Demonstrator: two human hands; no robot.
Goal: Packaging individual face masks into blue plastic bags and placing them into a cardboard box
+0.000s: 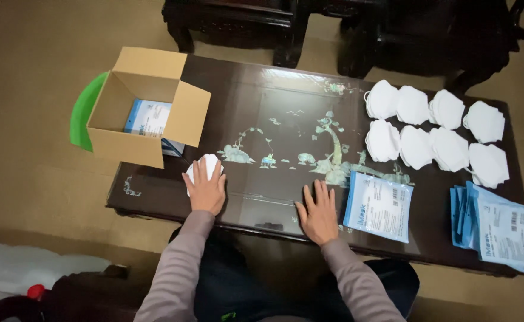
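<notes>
Near the front left edge of the dark table (154,194), beside the open cardboard box (145,107), a white face mask (204,163) lies flat under the person's left hand (206,189). The fingers (202,174) are spread and pressed down on the mask, covering its near half, so that only the rounded far end shows beyond the fingertips. The hand is open on top of it, not closed around it.

The mask looks light, soft and easily creased, a folded piece that would likely bend under any squeeze. On the glossy tabletop it would probably slide with little push. A fair place to take hold seems to be the folded edge or one side, pinched gently. Its ear loops cannot be made out from here.

The right hand (318,213) rests flat and empty on the bare table, fingers slightly apart, just left of a blue and white packet (379,206). Farther right lie a fanned stack of packets (495,229) and, behind it, two rows of white masks (433,128). Inside the box sits another blue and white pack (148,117), and something green (83,110) shows behind the box.
</notes>
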